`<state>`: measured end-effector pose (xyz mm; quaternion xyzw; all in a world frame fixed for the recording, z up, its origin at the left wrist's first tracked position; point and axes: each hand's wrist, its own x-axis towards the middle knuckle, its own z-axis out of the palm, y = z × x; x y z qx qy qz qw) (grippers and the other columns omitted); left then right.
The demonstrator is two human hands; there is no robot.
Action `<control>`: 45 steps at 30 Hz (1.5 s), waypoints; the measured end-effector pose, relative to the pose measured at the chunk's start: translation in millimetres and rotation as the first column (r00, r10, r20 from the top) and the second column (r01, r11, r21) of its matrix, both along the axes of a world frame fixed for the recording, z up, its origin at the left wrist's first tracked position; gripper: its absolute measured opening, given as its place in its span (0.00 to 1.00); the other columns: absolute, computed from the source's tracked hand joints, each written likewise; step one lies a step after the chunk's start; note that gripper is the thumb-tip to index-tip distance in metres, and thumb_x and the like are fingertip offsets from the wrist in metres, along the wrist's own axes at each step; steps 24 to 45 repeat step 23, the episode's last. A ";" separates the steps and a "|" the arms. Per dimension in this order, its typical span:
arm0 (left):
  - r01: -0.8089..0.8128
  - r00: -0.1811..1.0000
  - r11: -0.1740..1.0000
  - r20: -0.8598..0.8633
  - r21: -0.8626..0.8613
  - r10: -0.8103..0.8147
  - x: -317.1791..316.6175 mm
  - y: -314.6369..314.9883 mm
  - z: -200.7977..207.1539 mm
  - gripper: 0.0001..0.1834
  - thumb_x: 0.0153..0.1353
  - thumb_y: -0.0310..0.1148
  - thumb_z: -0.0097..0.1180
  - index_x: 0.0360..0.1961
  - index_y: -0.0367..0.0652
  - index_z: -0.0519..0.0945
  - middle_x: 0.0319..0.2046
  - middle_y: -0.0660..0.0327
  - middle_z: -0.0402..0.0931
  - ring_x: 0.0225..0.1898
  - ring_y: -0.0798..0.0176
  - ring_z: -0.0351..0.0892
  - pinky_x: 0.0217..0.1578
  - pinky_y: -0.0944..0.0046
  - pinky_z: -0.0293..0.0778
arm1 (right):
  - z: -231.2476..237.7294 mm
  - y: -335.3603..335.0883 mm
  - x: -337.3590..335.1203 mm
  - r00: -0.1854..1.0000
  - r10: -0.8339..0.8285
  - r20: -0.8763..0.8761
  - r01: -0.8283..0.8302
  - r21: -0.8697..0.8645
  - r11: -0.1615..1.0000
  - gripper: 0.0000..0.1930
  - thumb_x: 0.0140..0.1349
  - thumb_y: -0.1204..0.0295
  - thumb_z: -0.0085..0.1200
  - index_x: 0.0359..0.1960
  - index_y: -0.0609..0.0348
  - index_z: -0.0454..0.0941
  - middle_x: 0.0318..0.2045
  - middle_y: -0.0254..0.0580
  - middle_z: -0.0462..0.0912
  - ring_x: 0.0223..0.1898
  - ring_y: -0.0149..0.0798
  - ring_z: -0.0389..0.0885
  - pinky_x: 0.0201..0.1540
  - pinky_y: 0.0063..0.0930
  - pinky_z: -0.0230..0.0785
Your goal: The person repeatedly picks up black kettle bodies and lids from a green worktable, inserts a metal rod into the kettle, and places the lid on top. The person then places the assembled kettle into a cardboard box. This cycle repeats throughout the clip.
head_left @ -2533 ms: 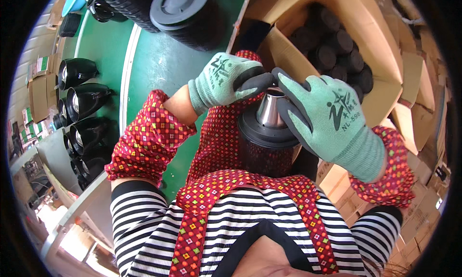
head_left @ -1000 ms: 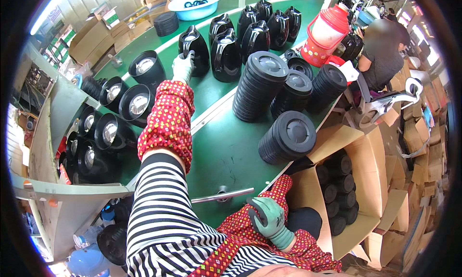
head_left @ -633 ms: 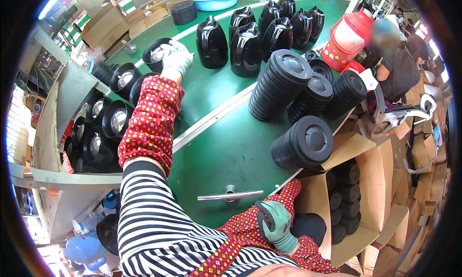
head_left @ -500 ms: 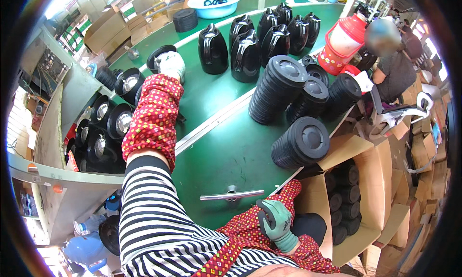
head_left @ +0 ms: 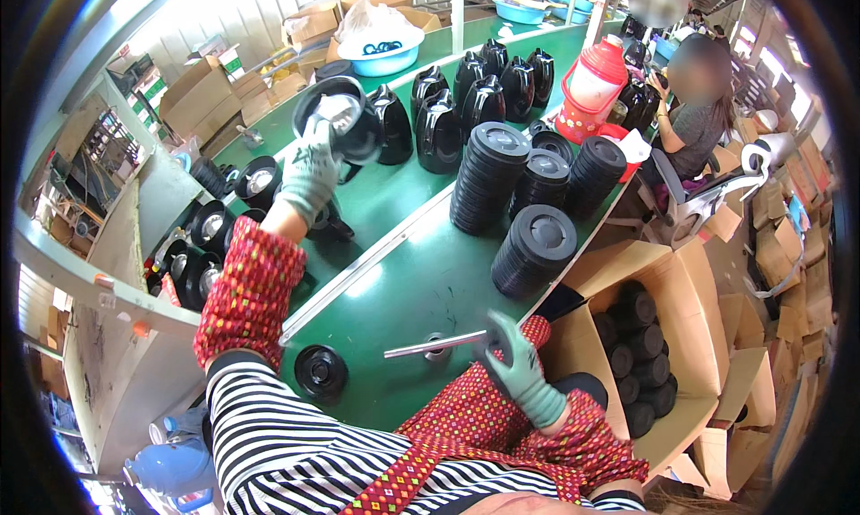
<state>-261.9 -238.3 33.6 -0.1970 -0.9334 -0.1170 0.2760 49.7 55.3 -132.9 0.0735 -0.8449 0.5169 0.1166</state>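
Observation:
My left hand [head_left: 309, 179], in a pale green glove, grips a round black bowl-shaped part [head_left: 358, 125] with a shiny metal centre. It is held up above the green table, tilted so that its inside shows. My right hand [head_left: 521, 372], also gloved and slightly blurred, is closed around a small dark curved piece [head_left: 495, 342] by the right end of a metal bar [head_left: 417, 347] mounted at the table's near side. A black round lid-like part [head_left: 321, 373] lies on the table near my left sleeve.
Glossy black jug bodies [head_left: 440, 139] stand beyond the white divider [head_left: 376, 251]. Stacks of black discs [head_left: 535, 249] stand on the right. An open carton [head_left: 708, 372] holds black round parts beside my right arm. More bowl parts [head_left: 212, 228] fill the left side. A person [head_left: 694, 130] sits at far right.
My left hand has lifted the bowl-shaped part off the table and tipped it. My right hand has moved up to the bar's end. The lid-like part near my left sleeve has come into view.

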 end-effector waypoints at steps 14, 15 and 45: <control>0.849 0.495 0.518 0.185 0.106 -0.849 267.6 48.9 5.9 0.25 0.60 0.29 0.67 0.59 0.35 0.78 0.65 0.40 0.74 0.35 0.49 0.88 0.37 0.54 0.85 | 133.6 18.3 18.5 0.865 0.346 0.363 0.097 -0.799 0.594 0.32 0.71 0.59 0.63 0.71 0.59 0.68 0.59 0.43 0.81 0.54 0.37 0.85 0.47 0.34 0.84; 0.806 0.515 0.524 0.109 0.277 -0.850 268.3 44.4 -7.3 0.29 0.59 0.26 0.67 0.62 0.35 0.76 0.69 0.40 0.69 0.41 0.50 0.88 0.41 0.56 0.84 | 127.6 27.5 34.8 0.858 0.381 0.345 0.113 -0.850 0.515 0.29 0.74 0.63 0.60 0.71 0.62 0.68 0.61 0.46 0.81 0.57 0.38 0.85 0.60 0.33 0.82; -0.204 0.028 0.252 0.263 0.946 -0.964 281.7 60.1 -145.3 0.51 0.64 0.37 0.70 0.82 0.40 0.53 0.80 0.51 0.54 0.78 0.53 0.57 0.77 0.52 0.54 | 60.0 83.2 133.7 0.898 0.213 0.384 0.258 -0.854 0.452 0.34 0.68 0.64 0.62 0.72 0.64 0.66 0.66 0.50 0.77 0.64 0.48 0.80 0.70 0.43 0.72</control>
